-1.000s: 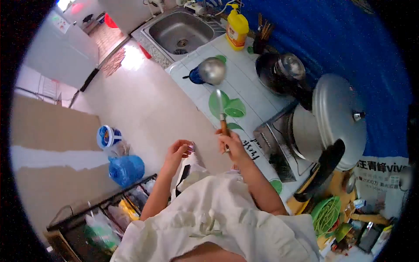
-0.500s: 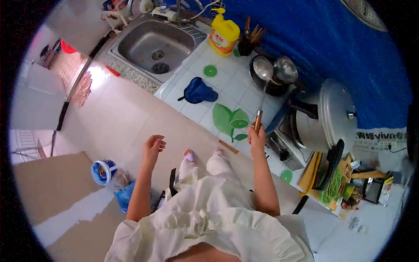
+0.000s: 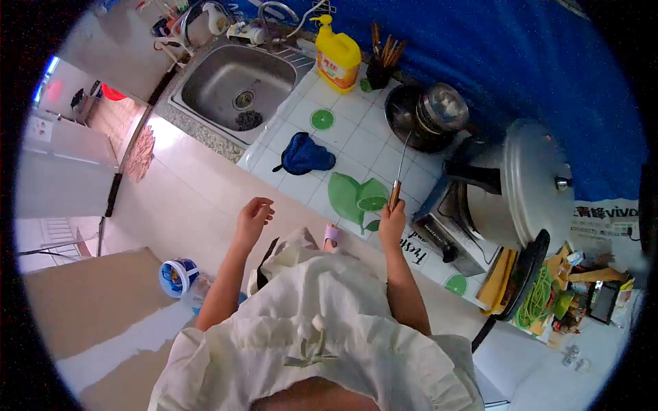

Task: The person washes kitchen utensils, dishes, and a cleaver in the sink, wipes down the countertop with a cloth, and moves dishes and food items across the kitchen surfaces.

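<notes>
My right hand (image 3: 392,220) is closed around the wooden handle of a ladle (image 3: 399,170), held over the counter's edge. Its thin metal shaft points toward a dark pan (image 3: 403,113) at the back; the ladle's bowl is hard to make out against the pan. Stacked metal bowls (image 3: 445,108) sit in the right part of that pan. My left hand (image 3: 256,214) hangs over the floor in front of the counter, fingers loosely curled and apart, holding nothing. A dark blue cloth (image 3: 307,155) lies on the tiled-pattern counter (image 3: 356,140).
At the left is a steel sink (image 3: 236,75) with a dark scrubber (image 3: 248,120). Behind stand a yellow pump bottle (image 3: 337,61) and a holder of utensils (image 3: 384,58). A large pot (image 3: 490,205) rests on a stove (image 3: 452,229) at right. A bucket (image 3: 178,277) is on the floor.
My right hand has moved slightly left and toward me with the ladle, whose bowl has turned and no longer shows clearly. My left hand has risen a little and shifted right. The view has shifted.
</notes>
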Available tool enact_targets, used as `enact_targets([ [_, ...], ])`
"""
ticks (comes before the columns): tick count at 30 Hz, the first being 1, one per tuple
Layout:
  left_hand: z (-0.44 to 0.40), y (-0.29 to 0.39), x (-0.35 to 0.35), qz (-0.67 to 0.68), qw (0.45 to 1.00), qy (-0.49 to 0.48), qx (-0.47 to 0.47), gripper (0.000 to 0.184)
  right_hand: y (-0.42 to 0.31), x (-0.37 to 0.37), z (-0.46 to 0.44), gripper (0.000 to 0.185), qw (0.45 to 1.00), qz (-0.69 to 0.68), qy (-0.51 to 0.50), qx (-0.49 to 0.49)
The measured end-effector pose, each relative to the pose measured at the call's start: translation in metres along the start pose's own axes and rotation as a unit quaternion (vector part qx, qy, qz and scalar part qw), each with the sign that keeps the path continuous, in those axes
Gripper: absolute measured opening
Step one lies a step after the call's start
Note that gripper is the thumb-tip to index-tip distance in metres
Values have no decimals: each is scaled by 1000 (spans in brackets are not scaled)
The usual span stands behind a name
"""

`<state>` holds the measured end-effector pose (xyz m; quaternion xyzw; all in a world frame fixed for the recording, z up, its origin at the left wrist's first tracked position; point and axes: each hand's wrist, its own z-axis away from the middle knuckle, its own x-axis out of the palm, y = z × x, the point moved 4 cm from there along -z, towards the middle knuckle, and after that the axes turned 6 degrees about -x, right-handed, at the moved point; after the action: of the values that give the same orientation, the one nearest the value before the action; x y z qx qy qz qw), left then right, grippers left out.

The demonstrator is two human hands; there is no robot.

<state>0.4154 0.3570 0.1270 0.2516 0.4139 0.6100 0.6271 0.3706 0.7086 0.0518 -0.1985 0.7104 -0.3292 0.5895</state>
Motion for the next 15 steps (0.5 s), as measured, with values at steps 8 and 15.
enact_targets([
  [8,-40,21,46,-193,968,28,161,26,-8,-7,0,38,982,185,-21,-23],
  [15,-78,52,81,-365,880,32,301,37,4,12,15,54,978,206,-24,9],
])
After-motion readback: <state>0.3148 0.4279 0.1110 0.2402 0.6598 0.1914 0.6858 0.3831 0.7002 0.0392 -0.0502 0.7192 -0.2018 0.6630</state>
